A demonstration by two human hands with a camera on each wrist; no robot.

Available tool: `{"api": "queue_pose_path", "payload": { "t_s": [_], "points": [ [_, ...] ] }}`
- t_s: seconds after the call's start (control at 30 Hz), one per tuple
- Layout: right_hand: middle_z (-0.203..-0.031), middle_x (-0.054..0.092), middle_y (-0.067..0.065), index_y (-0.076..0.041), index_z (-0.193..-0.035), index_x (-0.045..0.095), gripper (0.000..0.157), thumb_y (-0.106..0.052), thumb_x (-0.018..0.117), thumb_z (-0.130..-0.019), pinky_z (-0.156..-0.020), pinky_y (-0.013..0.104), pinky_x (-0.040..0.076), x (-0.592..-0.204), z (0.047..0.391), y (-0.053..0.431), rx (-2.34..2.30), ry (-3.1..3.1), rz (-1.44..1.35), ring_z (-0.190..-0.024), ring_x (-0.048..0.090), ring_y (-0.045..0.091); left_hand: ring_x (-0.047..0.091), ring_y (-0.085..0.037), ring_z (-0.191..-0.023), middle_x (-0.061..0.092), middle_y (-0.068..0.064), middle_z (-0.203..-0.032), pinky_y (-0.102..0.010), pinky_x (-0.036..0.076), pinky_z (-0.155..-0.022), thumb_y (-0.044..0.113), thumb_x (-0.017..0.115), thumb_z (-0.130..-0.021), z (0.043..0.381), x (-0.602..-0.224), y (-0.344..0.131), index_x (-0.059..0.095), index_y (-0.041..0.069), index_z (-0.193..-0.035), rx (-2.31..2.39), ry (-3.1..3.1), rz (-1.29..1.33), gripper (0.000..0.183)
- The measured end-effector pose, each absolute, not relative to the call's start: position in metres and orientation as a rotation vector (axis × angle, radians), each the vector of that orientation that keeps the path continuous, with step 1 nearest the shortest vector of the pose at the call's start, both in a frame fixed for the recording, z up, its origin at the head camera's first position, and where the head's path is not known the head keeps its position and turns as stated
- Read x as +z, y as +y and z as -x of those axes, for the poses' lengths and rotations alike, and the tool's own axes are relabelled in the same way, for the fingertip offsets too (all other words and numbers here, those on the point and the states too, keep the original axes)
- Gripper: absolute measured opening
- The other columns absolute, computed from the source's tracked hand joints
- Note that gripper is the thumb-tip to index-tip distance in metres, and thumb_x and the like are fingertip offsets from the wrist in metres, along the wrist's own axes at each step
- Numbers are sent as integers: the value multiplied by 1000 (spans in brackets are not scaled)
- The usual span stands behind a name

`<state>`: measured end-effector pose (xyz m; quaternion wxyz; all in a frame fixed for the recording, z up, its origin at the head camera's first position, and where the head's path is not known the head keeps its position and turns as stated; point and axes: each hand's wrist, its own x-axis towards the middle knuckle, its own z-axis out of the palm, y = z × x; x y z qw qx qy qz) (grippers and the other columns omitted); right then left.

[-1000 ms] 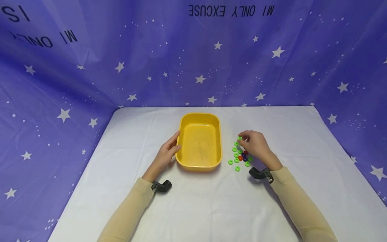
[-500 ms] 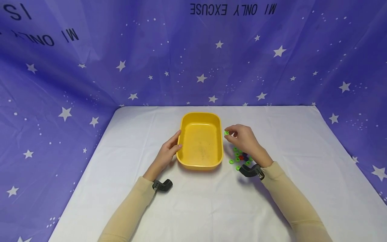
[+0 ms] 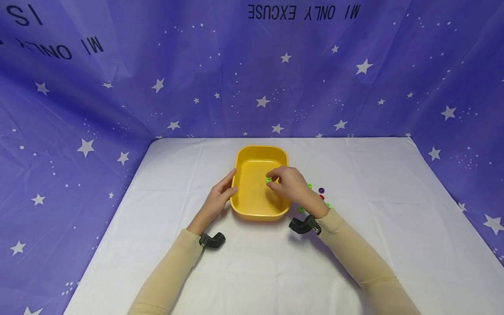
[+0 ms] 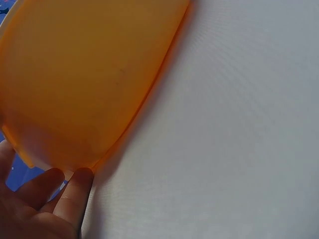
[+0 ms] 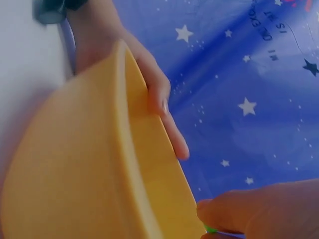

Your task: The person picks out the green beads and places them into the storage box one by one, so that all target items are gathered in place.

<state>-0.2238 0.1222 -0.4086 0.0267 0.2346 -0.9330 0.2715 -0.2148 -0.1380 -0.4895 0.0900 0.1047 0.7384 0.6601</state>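
A yellow rectangular tub [image 3: 250, 197] stands on the white cloth in the head view. The left hand [image 3: 215, 200] grips its left side, thumb over the rim and the other fingers along the outside; in the left wrist view this hand [image 4: 45, 209] meets the tub wall [image 4: 99, 74]. Over the right half of the tub, the right hand [image 3: 292, 183] pinches a small green ring [image 3: 268, 180] between thumb and fingers. Only a sliver of that green ring [image 5: 211, 230] shows in the right wrist view, beneath the fingers.
Right of the tub lie several small rings, partly hidden by the right hand and forearm: green [image 3: 328, 205], a purple ring [image 3: 321, 190] and a red ring [image 3: 321, 197]. A purple star-printed curtain [image 3: 220, 118] borders the table at the back and sides.
From the loose rings, the right hand has lifted a green ring and moved left with it over the tub. The left hand and the tub have stayed in place.
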Motion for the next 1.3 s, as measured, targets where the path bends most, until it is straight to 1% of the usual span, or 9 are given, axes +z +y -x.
{"api": "queue_pose_path", "payload": {
  "t_s": [0.2, 0.3, 0.5, 0.63, 0.77, 0.9, 1.0, 1.13, 1.3],
  "points": [
    [-93, 76, 8, -5, -110, 78, 23, -18, 74, -90, -74, 32, 56, -415, 224, 102, 833, -2897, -760, -81, 65, 20, 38, -27, -152, 34, -10, -166, -46, 43, -117, 15, 55, -102, 214, -488, -137, 34, 24, -160, 1956, 2214, -295, 62],
    [-93, 76, 7, -6, -109, 78, 23, -19, 75, -90, -73, 29, 56, -418, 224, 94, 838, -2905, -773, -80, 65, 18, 37, -29, -152, 33, -11, -166, -47, 43, -117, 15, 54, -102, 214, -488, -137, 33, 23, -161, 1953, 2217, -304, 62],
    [-91, 76, 6, -6, -109, 78, 23, -18, 75, -90, -75, 30, 57, -426, 221, 80, 819, -2933, -785, -81, 67, 17, 41, -30, -150, 36, -12, -165, -48, 46, -116, 15, 54, -103, 214, -489, -136, 34, 25, -161, 1948, 2220, -297, 62],
    [-87, 75, 4, -6, -108, 79, 23, -18, 75, -89, -73, 29, 55, -429, 219, 72, 794, -2973, -764, -78, 64, 16, 42, -29, -149, 37, -12, -165, -45, 46, -115, 15, 53, -103, 213, -489, -136, 34, 25, -161, 1948, 2220, -301, 62],
    [-81, 72, 3, -6, -107, 79, 22, -17, 75, -88, -68, 26, 51, -431, 218, 66, 780, -2984, -774, -71, 59, 14, 42, -31, -149, 37, -15, -164, -42, 49, -113, 13, 53, -103, 213, -489, -137, 33, 21, -161, 1945, 2232, -340, 62],
    [-77, 69, 2, -6, -106, 79, 22, -16, 75, -87, -65, 23, 47, -434, 219, 64, 738, -3017, -780, -68, 56, 13, 44, -33, -148, 37, -17, -164, -37, 51, -110, 12, 53, -103, 215, -490, -137, 32, 19, -161, 1951, 2226, -370, 62],
    [-75, 68, 1, -6, -107, 79, 22, -16, 75, -87, -64, 23, 45, -436, 219, 65, 715, -3056, -795, -67, 55, 12, 44, -34, -147, 37, -17, -164, -38, 51, -110, 13, 53, -103, 216, -490, -137, 32, 19, -161, 1951, 2224, -365, 62],
    [-75, 68, 1, -7, -107, 79, 20, -15, 75, -89, -63, 23, 44, -438, 217, 64, 699, -3107, -827, -67, 54, 12, 44, -34, -147, 38, -17, -163, -46, 49, -113, 14, 53, -103, 215, -489, -137, 32, 21, -161, 1943, 2232, -351, 62],
    [-79, 70, 1, -8, -107, 79, 18, -13, 74, -90, -63, 23, 43, -439, 214, 61, 682, -3132, -867, -68, 54, 12, 45, -32, -147, 38, -16, -163, -43, 50, -112, 14, 53, -103, 214, -488, -138, 33, 22, -161, 1931, 2241, -342, 62]
  ]
}}
